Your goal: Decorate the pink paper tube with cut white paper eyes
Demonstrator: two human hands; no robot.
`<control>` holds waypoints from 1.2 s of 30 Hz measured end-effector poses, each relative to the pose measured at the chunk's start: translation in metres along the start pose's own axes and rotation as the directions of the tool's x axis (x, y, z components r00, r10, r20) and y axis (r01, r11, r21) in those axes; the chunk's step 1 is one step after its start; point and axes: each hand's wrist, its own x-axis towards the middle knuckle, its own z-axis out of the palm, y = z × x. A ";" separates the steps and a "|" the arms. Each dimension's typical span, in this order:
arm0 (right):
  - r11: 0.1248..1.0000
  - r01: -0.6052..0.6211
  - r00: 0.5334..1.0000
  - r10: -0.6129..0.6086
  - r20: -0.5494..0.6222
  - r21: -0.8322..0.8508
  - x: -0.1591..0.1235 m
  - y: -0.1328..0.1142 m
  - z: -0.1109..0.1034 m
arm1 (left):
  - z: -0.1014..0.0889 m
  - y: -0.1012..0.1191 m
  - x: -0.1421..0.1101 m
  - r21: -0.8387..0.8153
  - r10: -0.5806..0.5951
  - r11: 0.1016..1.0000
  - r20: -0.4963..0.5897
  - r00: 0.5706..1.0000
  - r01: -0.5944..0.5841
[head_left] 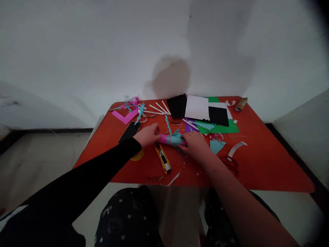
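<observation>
Both hands are at a paper-wrapped roll (173, 139), pink at its left end and covered with fringed light-blue paper toward the right. My left hand (148, 134) has its fingers closed at the pink end. My right hand (196, 142) wraps round the other end, hiding part of it. Just below the roll lies a yellow utility knife (163, 159) on the red table (267, 157). Beside my left wrist are a black phone (130, 132) and a yellow ring (138, 156), partly covered by the arm.
White sticks (160, 109), a black sheet (177, 107), a white sheet (197, 107) and green paper (233, 128) lie toward the wall. A cardboard tube (241, 104) sits at the back right. Pink paper (125, 117) and several scraps, including a white strip (236, 148), are scattered about.
</observation>
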 end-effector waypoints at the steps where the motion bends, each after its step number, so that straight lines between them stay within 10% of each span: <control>1: 1.000 -0.001 1.000 0.001 -0.001 -0.001 0.000 0.000 0.000 | 0.000 0.000 -0.001 0.022 0.019 1.000 -0.009 1.000 -0.019; 8: 1.000 -0.014 1.000 0.014 0.023 0.001 0.000 -0.002 -0.004 | 0.002 -0.001 -0.005 0.068 0.094 0.994 -0.085 0.992 -0.088; 14: 1.000 -0.021 0.999 0.020 0.031 0.012 0.001 -0.001 -0.004 | 0.001 -0.009 -0.003 -0.243 -0.117 0.966 -0.081 0.990 0.094; 36: 1.000 -0.023 0.999 0.023 0.030 0.017 0.002 0.001 0.000 | -0.006 -0.004 0.009 -0.590 -0.282 0.701 0.287 0.916 0.401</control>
